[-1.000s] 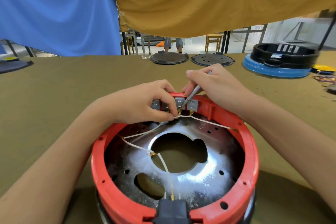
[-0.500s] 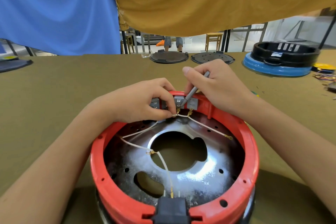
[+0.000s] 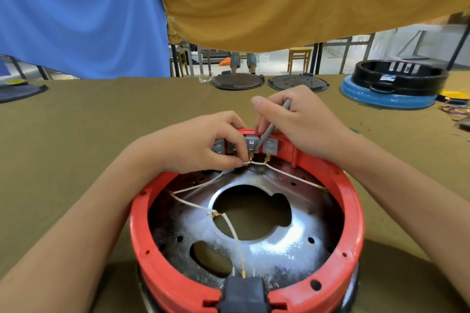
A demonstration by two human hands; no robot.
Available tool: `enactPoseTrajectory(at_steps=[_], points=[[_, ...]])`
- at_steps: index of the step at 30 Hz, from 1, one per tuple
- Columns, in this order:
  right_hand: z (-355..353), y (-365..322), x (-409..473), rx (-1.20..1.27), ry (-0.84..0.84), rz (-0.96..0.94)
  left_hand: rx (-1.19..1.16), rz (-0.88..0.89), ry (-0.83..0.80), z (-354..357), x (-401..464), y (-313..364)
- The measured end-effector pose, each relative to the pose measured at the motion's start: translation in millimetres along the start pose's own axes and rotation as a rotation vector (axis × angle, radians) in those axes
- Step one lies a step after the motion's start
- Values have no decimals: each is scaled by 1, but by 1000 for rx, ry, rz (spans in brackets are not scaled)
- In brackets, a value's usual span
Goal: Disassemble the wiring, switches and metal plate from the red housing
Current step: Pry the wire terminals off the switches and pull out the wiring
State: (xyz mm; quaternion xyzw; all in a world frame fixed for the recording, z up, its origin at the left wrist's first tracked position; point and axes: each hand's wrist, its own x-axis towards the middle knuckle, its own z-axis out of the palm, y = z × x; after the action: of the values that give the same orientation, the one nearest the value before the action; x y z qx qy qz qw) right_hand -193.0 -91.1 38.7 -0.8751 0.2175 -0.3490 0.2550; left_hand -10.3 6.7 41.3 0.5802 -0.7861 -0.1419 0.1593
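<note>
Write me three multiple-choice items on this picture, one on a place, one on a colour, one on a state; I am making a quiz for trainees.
1. Where is the black plug socket on the red housing?
A. near rim
B. far rim
C. on the table

2. What colour are the wires across the metal plate?
A. blue
B. white
C. green

3. What is the right hand doing?
A. lying flat
B. holding a grey tool
C. lifting the housing

Key: 1 A, it sits at the rim nearest the camera. 2 B, all look white. 3 B, its fingers grip the tool at the switches, while the left hand pinches a wire.
</note>
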Motion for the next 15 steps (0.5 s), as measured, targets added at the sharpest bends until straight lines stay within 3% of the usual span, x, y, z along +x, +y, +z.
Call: enactPoseTrajectory(at_steps=[8, 15], points=[[2, -3, 5, 38, -36, 219, 11, -11, -7, -1, 1, 0], [2, -2, 0, 38, 92, 54, 5, 4, -1, 0, 0, -1]])
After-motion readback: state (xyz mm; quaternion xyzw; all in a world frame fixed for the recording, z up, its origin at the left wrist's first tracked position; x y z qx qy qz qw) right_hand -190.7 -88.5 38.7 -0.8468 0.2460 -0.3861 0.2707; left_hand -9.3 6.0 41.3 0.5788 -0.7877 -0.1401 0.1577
